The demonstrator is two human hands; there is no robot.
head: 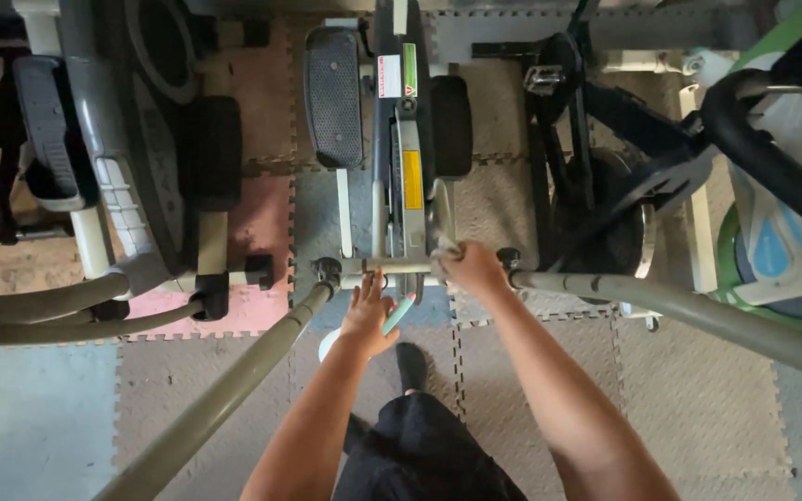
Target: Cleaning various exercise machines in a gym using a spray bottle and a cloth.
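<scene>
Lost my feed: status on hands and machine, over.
Left hand holds pale bottle near crossbar. Right hand presses cloth there. Nothing blocking.

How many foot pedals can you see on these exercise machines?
3. One long grey pedal at far left, one black textured pedal on the middle machine above the left hand, and one small bike pedal upper right. Others may be hidden.

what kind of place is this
Likely a home gym or equipment storeroom: an elliptical trainer stands under both hands, an exercise bike sits right of it, and interlocking foam floor mats cover the ground.
</scene>
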